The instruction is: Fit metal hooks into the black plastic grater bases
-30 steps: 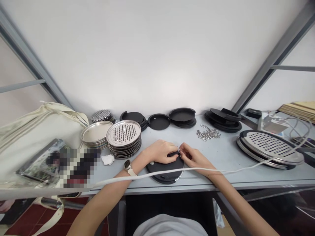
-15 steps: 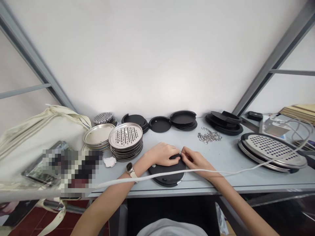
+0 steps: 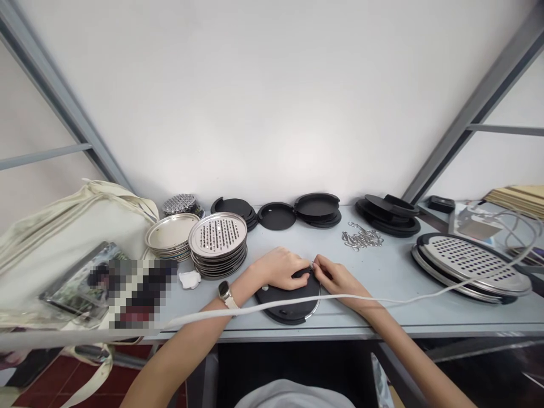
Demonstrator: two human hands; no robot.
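A round black disc [image 3: 285, 303] with a thin metal rim showing on its right lies near the table's front edge. Across its upper part rests my left hand [image 3: 285, 270], fingers curled and gripping it. My right hand [image 3: 334, 277] is at the disc's upper right edge, thumb and index finger pinched on a tiny shiny piece [image 3: 312, 264], too small to make out well. The fingertips of both hands nearly meet there. Small metal clips [image 3: 361, 237] lie in a loose pile beyond my right hand.
Grater plates [image 3: 217, 233] and plain metal discs [image 3: 172, 232] are stacked on the left. Black discs [image 3: 277, 216] line the wall side. Large oval graters [image 3: 471, 260] lie right. A white cable [image 3: 391, 298] crosses above my forearms. A cream bag [image 3: 76, 226] stands far left.
The view has shifted very slightly. Both hands keep nearly the same place and grip on the disc, with only tiny finger movement.
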